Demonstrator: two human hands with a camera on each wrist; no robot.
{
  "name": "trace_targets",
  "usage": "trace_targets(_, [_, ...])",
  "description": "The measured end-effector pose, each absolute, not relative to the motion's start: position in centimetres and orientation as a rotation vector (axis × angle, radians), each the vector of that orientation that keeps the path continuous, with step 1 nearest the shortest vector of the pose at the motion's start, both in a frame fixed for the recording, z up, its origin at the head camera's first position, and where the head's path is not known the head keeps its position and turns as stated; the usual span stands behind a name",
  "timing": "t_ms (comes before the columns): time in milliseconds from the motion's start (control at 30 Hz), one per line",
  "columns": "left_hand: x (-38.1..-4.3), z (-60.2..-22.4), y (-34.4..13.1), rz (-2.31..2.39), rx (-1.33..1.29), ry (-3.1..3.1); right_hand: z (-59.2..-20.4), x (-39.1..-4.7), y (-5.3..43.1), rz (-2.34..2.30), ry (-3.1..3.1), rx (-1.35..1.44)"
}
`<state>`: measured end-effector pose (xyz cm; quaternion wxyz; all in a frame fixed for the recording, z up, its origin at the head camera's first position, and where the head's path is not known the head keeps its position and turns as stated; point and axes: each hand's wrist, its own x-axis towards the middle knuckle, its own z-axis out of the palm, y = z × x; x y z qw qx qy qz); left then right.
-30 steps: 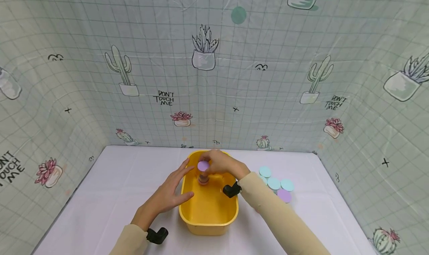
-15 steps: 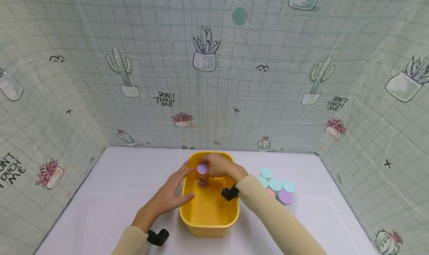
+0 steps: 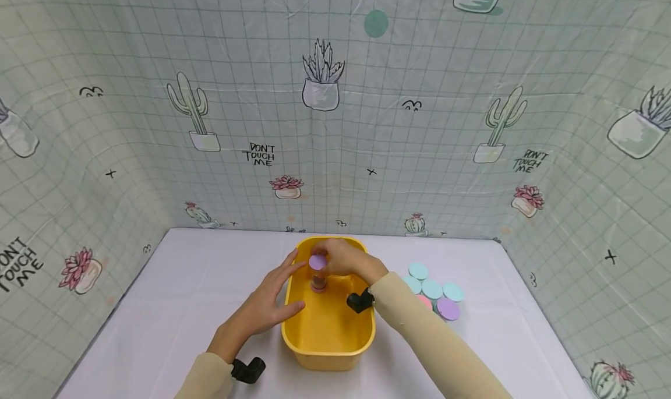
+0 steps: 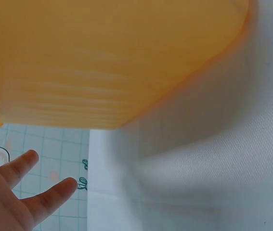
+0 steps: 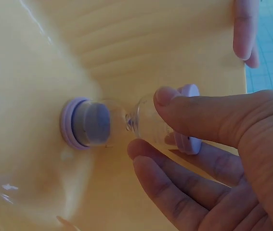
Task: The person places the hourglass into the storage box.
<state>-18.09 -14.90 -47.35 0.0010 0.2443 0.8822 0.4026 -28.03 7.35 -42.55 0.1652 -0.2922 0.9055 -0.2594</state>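
Note:
A small sand timer (image 3: 317, 262) with purple end caps stands upright in the yellow tub (image 3: 327, 329), toward its far left. My right hand (image 3: 341, 258) holds it by the upper bulb, thumb on one side and fingers on the other. In the right wrist view, the clear glass waist of the sand timer (image 5: 131, 120) shows, with dark sand in the lower bulb. My left hand (image 3: 267, 303) is spread at the tub's left rim, fingers straight. The left wrist view shows fingers (image 4: 54, 197) beside the tub's outer wall (image 4: 102, 67). Whether they touch the rim is unclear.
On the white tabletop (image 3: 178, 294) right of the tub stands a cluster of more timers: several with light blue caps (image 3: 432, 289), one with a purple cap (image 3: 448, 309) and a pink-topped one (image 3: 424, 302) partly behind my right sleeve. Patterned cloth (image 3: 341, 142) surrounds the table.
My right hand and the sand timer have lowered slightly since a second ago. The right forearm has shifted a little left, showing the pink-topped timer. My left hand keeps its place.

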Motion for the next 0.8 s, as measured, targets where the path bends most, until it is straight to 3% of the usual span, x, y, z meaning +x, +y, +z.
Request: trace_targets(800, [-18.1,-47.5,-14.4,1.297,0.748,2.746,-40.2,-26.1,10.7,-0.857,2.557,-0.810])
